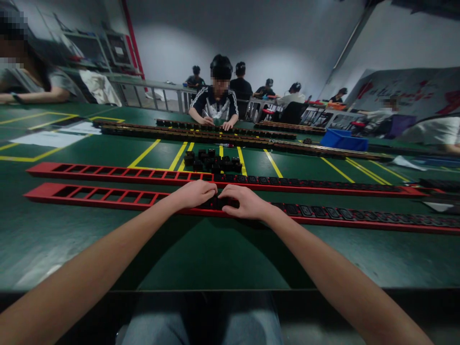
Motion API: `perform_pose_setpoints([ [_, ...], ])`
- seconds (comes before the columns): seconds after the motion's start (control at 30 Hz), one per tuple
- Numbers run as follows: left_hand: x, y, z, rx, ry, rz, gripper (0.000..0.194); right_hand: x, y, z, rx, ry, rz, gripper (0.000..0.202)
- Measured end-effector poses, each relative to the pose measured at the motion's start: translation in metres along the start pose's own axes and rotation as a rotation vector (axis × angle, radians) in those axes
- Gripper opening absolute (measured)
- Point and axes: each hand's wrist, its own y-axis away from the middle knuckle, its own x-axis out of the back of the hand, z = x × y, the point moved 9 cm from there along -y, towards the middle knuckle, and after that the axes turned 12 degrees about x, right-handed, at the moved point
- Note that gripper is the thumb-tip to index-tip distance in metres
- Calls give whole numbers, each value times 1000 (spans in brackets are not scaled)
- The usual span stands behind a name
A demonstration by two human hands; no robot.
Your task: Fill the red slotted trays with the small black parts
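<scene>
The nearer red rail point(46, 190) lies across the table in front of me. Its left stretch has rectangular slots, and black socket modules point(305, 211) sit in a row along its right stretch. My left hand point(196, 194) rests on the rail near the middle, its fingers curled against a black block. From the right, my right hand point(245, 201) closes thumb and fingers around the same black block point(217, 202), a socket module by its look. The fingers partly hide it, so how deep it sits is unclear.
A second red rail point(43, 167), partly filled with black modules, lies parallel behind. Loose black modules point(212, 162) are heaped beyond it. Farther back are long dark rails point(172, 134), a blue bin point(344, 140) and a person point(215, 103) seated opposite.
</scene>
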Motion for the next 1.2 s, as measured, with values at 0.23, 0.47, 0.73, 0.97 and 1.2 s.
perform_pose_setpoints([
  [0.23,10,2,3,-92,25,187,25,-2,1,0,-10,17,-15,31],
  [0.47,37,0,-36,156,-113,443,29,0,1,-1,-15,21,-20,29],
  [0.73,15,-8,-86,382,-172,186,54,0,1,-1,-22,15,-25,29],
  [0.97,21,-6,-76,369,-173,260,54,0,2,-1,-33,25,-35,28],
  [1.2,20,-9,-74,281,-183,309,50,0,2,-3,-31,33,-36,29],
])
